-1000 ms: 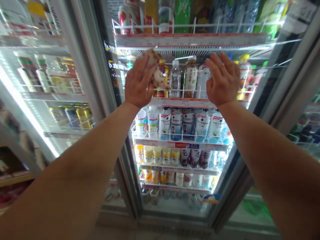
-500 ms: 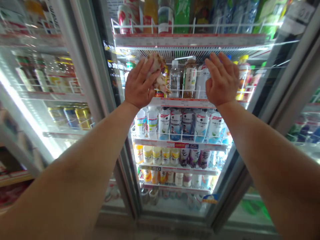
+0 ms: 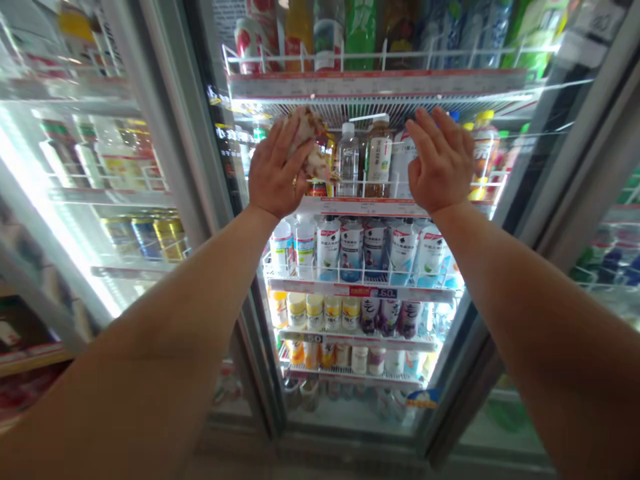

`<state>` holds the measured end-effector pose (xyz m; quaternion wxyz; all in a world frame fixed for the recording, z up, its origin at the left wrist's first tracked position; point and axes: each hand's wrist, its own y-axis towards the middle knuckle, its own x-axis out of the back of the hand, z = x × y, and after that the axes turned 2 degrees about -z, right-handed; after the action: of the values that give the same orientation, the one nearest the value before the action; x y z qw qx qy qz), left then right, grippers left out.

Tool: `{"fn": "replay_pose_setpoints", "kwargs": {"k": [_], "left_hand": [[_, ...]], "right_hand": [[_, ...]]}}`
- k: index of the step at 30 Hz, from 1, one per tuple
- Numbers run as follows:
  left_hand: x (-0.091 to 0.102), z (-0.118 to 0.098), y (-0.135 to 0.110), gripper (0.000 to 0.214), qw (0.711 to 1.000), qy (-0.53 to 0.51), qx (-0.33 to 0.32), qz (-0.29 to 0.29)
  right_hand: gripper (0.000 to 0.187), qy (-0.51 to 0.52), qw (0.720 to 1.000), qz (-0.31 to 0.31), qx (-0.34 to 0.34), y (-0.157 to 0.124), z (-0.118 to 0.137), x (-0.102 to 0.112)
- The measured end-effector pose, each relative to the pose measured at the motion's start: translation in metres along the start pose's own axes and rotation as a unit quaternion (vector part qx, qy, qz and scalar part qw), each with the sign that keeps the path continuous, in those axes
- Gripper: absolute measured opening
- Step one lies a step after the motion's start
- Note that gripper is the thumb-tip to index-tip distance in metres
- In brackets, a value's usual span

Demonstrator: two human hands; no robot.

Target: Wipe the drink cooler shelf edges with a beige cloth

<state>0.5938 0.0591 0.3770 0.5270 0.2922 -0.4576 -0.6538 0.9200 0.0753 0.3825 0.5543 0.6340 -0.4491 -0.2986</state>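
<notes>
My left hand [image 3: 280,170] is pressed over a crumpled, brown-and-white cloth [image 3: 315,157], which sticks out past the fingers on the right. Both are at the glass door [image 3: 350,417] of a lit drinks cooler, in front of the second shelf. To the right, my right hand [image 3: 443,160] is raised at about the same height with its fingers stretched upward and nothing in it. Whether its palm touches the glass, I cannot tell. Between the hands, a clear bottle [image 3: 349,157] and a brown tea bottle [image 3: 379,157] stand behind the glass.
Metal door frames [image 3: 195,127] run down both sides of this door. Behind it, white wire shelves hold several rows of bottles, including white-and-blue bottles [image 3: 329,247] and yellow-capped jars [image 3: 314,310]. More stocked cooler sections, with cans [image 3: 170,233], lie to the left and right.
My right hand has shifted very slightly left. My left hand and the cloth stay almost where they were, and the view has tilted a little.
</notes>
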Motion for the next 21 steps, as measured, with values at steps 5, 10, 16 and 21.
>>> {"fn": "replay_pose_setpoints", "kwargs": {"k": [5, 10, 16, 21], "left_hand": [[-0.001, 0.002, 0.000, 0.049, 0.999, 0.021, 0.024, -0.029], [0.000, 0.005, 0.004, 0.051, 0.979, -0.064, -0.170, 0.094], [0.002, 0.003, 0.044, 0.044, 0.982, -0.074, -0.150, 0.088], [-0.018, -0.011, 0.085, 0.048, 0.992, -0.046, 0.084, -0.084]], "right_hand": [[0.055, 0.001, 1.000, 0.004, 0.011, -0.001, 0.002, 0.004], [0.056, -0.002, 1.000, 0.004, 0.014, -0.001, 0.001, 0.003], [0.058, 0.012, 1.000, 0.007, 0.016, 0.001, 0.000, 0.001], [0.059, 0.015, 1.000, 0.001, 0.021, 0.001, 0.000, 0.000]]}}
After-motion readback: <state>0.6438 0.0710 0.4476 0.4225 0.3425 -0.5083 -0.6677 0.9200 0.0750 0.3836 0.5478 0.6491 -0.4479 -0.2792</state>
